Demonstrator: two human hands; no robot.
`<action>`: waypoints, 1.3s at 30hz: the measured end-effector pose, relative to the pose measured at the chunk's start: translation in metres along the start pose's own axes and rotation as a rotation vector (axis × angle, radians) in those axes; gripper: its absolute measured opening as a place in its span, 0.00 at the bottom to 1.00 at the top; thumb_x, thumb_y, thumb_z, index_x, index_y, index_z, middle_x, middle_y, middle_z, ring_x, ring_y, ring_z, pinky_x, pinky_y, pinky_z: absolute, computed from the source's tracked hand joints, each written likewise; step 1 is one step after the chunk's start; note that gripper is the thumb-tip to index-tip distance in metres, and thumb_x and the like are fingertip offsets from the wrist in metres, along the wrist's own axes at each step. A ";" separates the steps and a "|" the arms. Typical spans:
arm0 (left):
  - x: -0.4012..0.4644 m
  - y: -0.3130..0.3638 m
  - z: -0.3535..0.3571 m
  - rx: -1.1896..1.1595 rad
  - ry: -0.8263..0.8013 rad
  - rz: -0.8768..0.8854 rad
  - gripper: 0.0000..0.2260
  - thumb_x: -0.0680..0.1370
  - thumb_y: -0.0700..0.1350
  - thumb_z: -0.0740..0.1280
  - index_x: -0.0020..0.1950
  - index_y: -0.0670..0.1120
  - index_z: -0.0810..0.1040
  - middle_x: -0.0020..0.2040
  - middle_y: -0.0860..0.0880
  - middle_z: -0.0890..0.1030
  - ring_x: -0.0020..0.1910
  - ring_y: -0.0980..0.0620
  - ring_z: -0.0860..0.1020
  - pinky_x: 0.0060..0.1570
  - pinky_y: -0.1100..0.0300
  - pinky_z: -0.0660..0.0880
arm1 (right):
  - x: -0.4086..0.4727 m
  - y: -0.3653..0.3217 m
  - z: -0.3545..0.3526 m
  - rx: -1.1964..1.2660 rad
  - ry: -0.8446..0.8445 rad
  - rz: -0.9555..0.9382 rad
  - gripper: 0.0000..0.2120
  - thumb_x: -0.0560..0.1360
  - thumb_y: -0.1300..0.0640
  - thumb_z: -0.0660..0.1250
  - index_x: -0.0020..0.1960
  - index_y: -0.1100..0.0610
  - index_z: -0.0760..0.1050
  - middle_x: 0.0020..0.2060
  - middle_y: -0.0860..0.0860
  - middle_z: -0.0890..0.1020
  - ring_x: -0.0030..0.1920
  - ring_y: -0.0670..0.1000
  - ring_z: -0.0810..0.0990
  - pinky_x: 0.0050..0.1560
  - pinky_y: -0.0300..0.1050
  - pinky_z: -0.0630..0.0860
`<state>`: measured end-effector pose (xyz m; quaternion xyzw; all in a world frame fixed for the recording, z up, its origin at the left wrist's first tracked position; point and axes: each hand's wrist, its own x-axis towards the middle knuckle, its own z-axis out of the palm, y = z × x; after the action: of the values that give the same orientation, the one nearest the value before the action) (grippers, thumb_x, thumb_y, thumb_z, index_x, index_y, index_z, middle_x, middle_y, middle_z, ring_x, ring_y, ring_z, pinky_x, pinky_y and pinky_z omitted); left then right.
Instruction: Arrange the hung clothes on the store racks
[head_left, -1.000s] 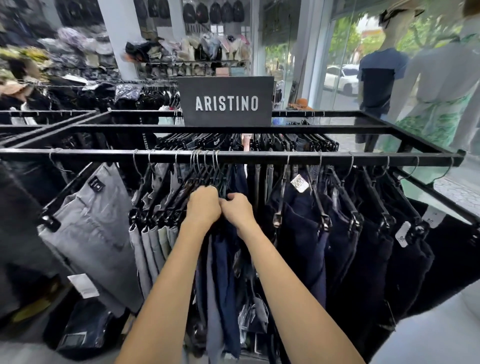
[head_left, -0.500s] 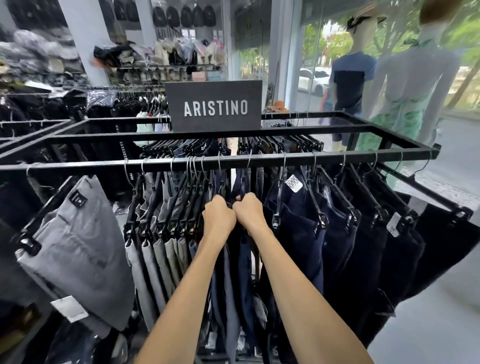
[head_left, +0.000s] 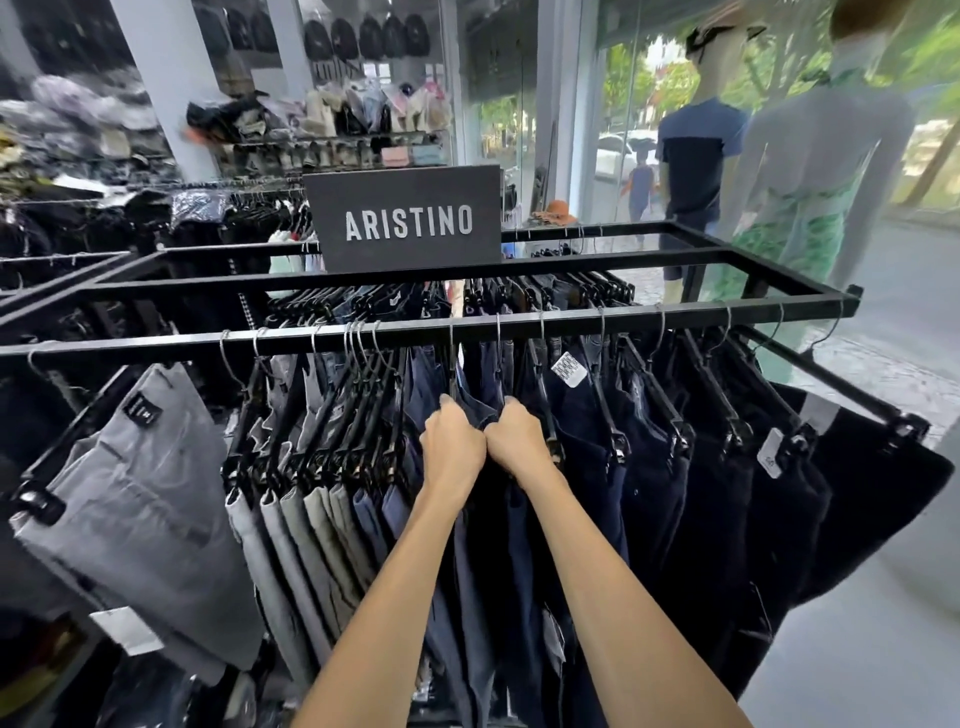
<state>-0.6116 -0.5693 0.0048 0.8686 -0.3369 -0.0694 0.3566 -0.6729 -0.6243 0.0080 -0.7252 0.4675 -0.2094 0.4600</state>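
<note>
Presently, navy trousers (head_left: 470, 410) hung mid-way along the near rail (head_left: 519, 328) are gripped at the waistband by the left hand (head_left: 451, 448) and right hand (head_left: 519, 441), fingers curled into the cloth, knuckles touching; spacing is judged underway, a sideways slide toward the bunched grey trousers (head_left: 291, 519) likely required next.

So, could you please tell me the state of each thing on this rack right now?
Left hand: curled, gripping dark trousers.
Right hand: curled, gripping dark trousers.
Dark trousers: hanging, spaced out.
Grey trousers: hanging, bunched together.
Rail: level, loaded with hangers.
Sign: upright on the rack.
</note>
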 end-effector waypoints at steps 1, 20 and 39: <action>0.001 -0.001 0.002 0.003 -0.010 -0.001 0.26 0.79 0.35 0.58 0.77 0.37 0.59 0.66 0.36 0.74 0.66 0.36 0.71 0.61 0.49 0.69 | 0.000 0.001 0.000 0.008 -0.007 0.001 0.26 0.77 0.66 0.58 0.75 0.61 0.63 0.67 0.61 0.75 0.65 0.61 0.75 0.57 0.44 0.71; 0.003 -0.003 0.017 0.022 0.143 -0.029 0.21 0.75 0.31 0.57 0.68 0.32 0.67 0.54 0.37 0.80 0.57 0.35 0.75 0.56 0.44 0.71 | 0.010 0.015 0.002 0.081 -0.079 -0.056 0.27 0.77 0.62 0.60 0.76 0.60 0.62 0.61 0.60 0.78 0.57 0.59 0.79 0.51 0.45 0.73; 0.021 -0.025 -0.071 0.307 0.303 0.154 0.15 0.75 0.29 0.61 0.60 0.37 0.77 0.59 0.39 0.75 0.59 0.39 0.73 0.56 0.53 0.70 | -0.014 -0.029 -0.002 -0.301 0.227 -0.241 0.21 0.79 0.61 0.61 0.71 0.64 0.65 0.66 0.63 0.72 0.66 0.67 0.70 0.65 0.57 0.67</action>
<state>-0.5568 -0.5288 0.0430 0.8849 -0.3514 0.1416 0.2709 -0.6670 -0.6091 0.0359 -0.8081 0.4523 -0.2708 0.2629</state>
